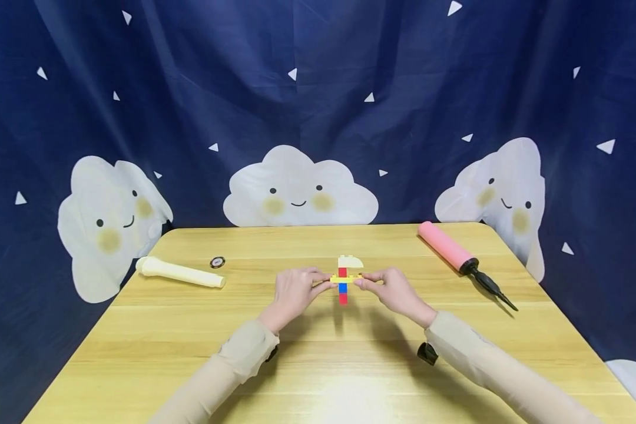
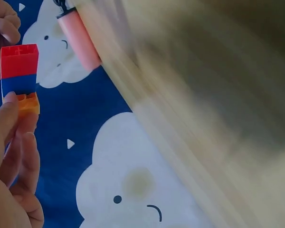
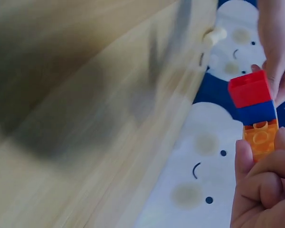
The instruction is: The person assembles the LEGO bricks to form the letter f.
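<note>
Between both hands, raised over the table, is an upright figure of toy building bricks (image 1: 343, 288). A cream rounded brick (image 1: 350, 261) tops it, with a red brick under that, a wide yellow brick (image 1: 344, 280) across the middle, then blue and red at the bottom. My left hand (image 1: 295, 293) pinches the left end of the yellow brick between thumb and fingers. The right hand (image 1: 397, 293) pinches its right end. From below, the right wrist view shows the hollow undersides of the red brick (image 3: 251, 90) and the yellow brick (image 3: 261, 137).
A cream microphone-shaped object (image 1: 182, 273) lies at the table's left, beside a round black-and-white chip (image 1: 218, 262). At the right lies a pink hand pump (image 1: 447, 247) with a black end. A dark blue cloud-print curtain (image 1: 318, 112) hangs behind the wooden table (image 1: 138, 359).
</note>
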A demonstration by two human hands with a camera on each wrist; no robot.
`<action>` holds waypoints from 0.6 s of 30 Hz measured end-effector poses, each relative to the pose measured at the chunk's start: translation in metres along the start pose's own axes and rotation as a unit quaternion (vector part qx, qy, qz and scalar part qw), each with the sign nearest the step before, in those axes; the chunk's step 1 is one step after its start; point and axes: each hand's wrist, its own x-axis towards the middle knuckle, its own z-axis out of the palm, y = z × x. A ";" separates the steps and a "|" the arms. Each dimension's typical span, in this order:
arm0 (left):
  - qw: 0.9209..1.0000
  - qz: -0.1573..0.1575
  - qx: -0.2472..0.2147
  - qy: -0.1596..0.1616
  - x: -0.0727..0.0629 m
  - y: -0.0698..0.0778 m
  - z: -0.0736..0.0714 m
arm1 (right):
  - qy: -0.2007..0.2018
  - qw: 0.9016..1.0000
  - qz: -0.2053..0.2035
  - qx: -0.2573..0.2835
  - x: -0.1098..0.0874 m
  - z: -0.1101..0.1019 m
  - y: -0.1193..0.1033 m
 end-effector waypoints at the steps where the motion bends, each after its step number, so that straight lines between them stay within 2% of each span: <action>1: 1.000 -0.009 0.008 -0.019 0.002 -0.001 0.001 | 0.007 1.000 -0.004 -0.010 0.003 0.001 0.001; 6: 0.991 -0.056 0.039 -0.113 0.011 -0.005 0.011 | 0.019 0.999 0.006 -0.033 0.019 0.009 0.011; 9: 0.984 -0.079 0.048 -0.150 0.010 -0.005 0.019 | 0.015 1.000 0.016 -0.021 0.027 0.017 0.020; 14: 0.976 -0.097 0.034 -0.192 0.004 -0.006 0.035 | 0.000 1.000 0.028 0.000 0.030 0.027 0.036; 18: 0.972 -0.103 0.028 -0.208 0.001 -0.008 0.042 | -0.010 0.999 0.030 -0.009 0.030 0.032 0.041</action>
